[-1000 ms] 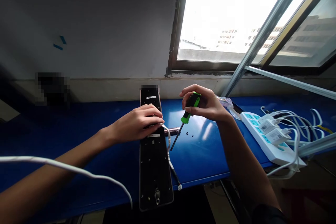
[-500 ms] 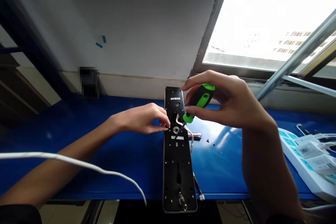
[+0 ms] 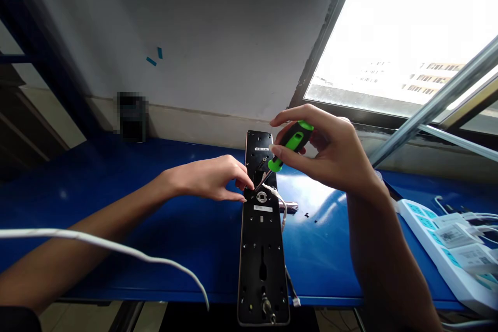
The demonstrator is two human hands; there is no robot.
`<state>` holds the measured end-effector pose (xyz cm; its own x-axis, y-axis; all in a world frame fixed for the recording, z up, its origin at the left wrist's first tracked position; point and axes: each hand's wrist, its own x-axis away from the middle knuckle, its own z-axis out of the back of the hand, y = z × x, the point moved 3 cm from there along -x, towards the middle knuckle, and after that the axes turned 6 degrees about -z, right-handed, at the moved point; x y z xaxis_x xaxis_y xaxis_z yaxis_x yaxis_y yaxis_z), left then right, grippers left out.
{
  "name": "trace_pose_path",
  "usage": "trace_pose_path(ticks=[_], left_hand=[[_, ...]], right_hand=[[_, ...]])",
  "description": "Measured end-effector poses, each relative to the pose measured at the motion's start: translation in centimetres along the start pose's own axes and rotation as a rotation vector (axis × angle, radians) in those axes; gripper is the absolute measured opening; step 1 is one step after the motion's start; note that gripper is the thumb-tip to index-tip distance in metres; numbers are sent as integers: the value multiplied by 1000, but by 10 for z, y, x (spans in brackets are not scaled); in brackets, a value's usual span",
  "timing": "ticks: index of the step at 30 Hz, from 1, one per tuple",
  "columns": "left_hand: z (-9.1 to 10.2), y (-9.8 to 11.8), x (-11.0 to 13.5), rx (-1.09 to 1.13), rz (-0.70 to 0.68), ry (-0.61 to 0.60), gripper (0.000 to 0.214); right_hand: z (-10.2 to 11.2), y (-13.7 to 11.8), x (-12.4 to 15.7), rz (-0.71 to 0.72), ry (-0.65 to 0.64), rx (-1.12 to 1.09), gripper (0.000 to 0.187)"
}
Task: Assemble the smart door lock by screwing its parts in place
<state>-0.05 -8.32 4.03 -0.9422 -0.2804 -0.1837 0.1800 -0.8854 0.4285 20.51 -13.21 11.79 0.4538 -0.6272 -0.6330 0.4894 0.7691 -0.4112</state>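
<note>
A long black door-lock panel lies over the front edge of the blue table, its back face up, with screw holes, a white label and a metal post at the near end. My right hand grips a green-and-black screwdriver. Its shaft slants down left, the tip at the panel close to my left fingertips. My left hand rests at the panel's left edge, thumb and index finger slightly apart. Any small screw at the tip is too small to make out. A white-wrapped cable comes out of the panel's right side.
On the blue table a shiny cylinder and tiny dark pieces lie right of the panel. A white power strip with several plugged adapters stands far right. A white cord hangs across the left foreground.
The screwdriver tip has moved from the label area up and left to beside my left fingertips. My left thumb and index finger have parted. The view has shifted slightly.
</note>
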Motion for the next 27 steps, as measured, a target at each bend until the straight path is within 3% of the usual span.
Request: trace_pose_path(ticks=[6,18,27], left_hand=[[-3,3,-3,26,-50,-6,23],[-8,-2,-3,15,-93,38,21],[-10,-1,-4,33,-89,39,19]], right_hand=[[-3,-2,0,-13,16,59,31],[-14,-11,1,40,225,260,22],[-16,-13,1,57,277,250,15]])
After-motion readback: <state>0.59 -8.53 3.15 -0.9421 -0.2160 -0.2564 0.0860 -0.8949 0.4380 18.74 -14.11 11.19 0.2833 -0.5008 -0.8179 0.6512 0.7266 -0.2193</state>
